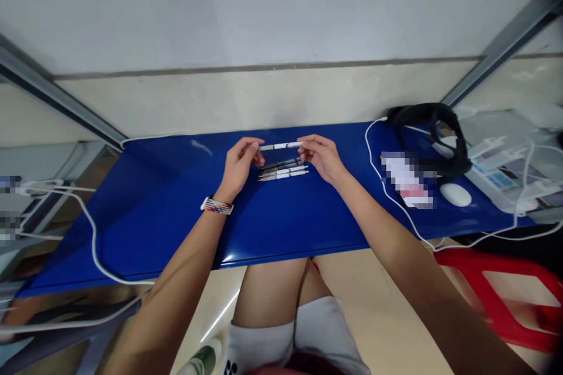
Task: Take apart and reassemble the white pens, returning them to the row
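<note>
A white pen (281, 146) with a dark band is held level above the blue tabletop. My left hand (241, 163) pinches its left end between thumb and fingers. Its right end is gripped by the fingertips of my right hand (322, 156). Just below, on the table, several similar pens (284, 173) lie side by side in a small row, roughly parallel to the held one. The fingers of my right hand hover close to the row's right end, and whether they touch it I cannot tell.
The blue tabletop (176, 211) backs onto a wall. To the right are a black headset (424, 114), a blurred-out flat item (407, 179), a white mouse (455, 194) and a white cable (387, 187). Another cable (94, 234) crosses the left edge. A red stool (475, 287) stands lower right.
</note>
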Demonstrator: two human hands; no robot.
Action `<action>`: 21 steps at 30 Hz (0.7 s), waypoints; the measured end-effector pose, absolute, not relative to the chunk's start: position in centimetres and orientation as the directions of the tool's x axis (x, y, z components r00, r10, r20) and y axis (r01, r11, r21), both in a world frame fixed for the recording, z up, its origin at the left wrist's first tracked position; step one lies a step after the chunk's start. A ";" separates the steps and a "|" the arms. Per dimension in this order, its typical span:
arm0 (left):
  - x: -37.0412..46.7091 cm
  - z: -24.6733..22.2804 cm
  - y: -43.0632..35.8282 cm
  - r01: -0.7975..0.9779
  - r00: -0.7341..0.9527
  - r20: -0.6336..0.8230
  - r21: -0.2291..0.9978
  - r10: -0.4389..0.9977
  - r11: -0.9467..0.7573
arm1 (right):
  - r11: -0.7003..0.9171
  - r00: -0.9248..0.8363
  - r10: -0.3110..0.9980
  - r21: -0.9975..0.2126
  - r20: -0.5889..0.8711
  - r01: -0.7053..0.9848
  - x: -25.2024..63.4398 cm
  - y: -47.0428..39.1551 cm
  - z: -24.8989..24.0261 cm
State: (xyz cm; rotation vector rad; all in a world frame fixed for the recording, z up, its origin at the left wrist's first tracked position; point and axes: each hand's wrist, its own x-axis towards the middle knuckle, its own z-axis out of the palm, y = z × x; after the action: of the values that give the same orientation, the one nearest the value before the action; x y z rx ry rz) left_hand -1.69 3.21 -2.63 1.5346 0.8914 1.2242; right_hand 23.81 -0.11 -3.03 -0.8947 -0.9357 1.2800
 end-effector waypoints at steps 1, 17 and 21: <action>-1.7 -2.6 3.2 -0.012 0.226 0.297 0.953 0.928 -0.302 | 0.082 0.054 0.996 -0.926 0.067 -0.367 23.8 -0.1 -3.1; -1.5 -2.5 3.0 -0.006 0.211 0.305 0.950 0.929 -0.311 | 0.077 0.052 0.997 -0.922 0.062 -0.379 23.7 0.0 -3.3; -1.6 -2.6 3.1 0.013 0.218 0.345 0.934 0.913 -0.356 | 0.077 0.054 0.997 -0.913 0.061 -0.401 23.7 0.0 -3.2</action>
State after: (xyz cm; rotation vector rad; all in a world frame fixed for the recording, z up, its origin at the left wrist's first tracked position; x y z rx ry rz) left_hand -1.62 3.13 -2.59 1.6018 0.8923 1.2720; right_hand 23.71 -0.03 -3.21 -0.8699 -0.9054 1.2974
